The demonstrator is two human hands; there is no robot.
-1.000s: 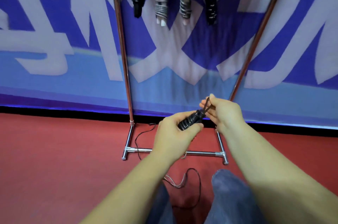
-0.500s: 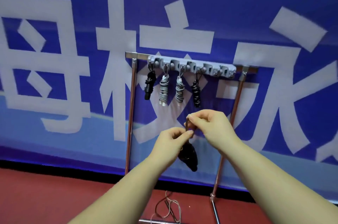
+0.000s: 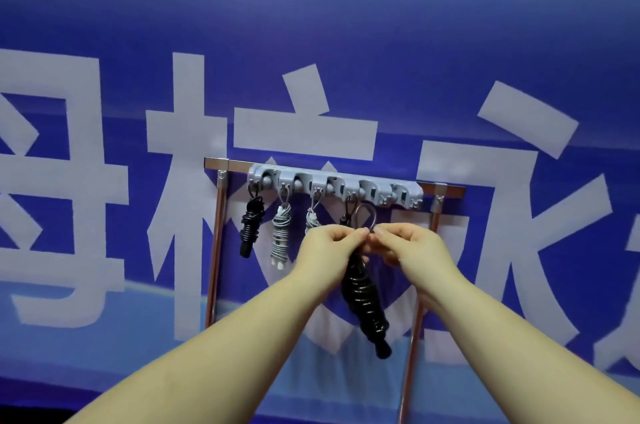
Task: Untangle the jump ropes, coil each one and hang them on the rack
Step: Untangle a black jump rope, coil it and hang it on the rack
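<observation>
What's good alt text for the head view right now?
Both hands, left hand and right hand, pinch the loop of a coiled black rope just below the grey hook strip of a metal rack. Other coiled ropes already hang there: black, grey, and more behind the hands. A blue banner fills the background.

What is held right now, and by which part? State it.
A coiled black jump rope, held by its hanging loop at the top: the left hand and right hand both pinch the loop's base, and the bundle dangles below.
</observation>
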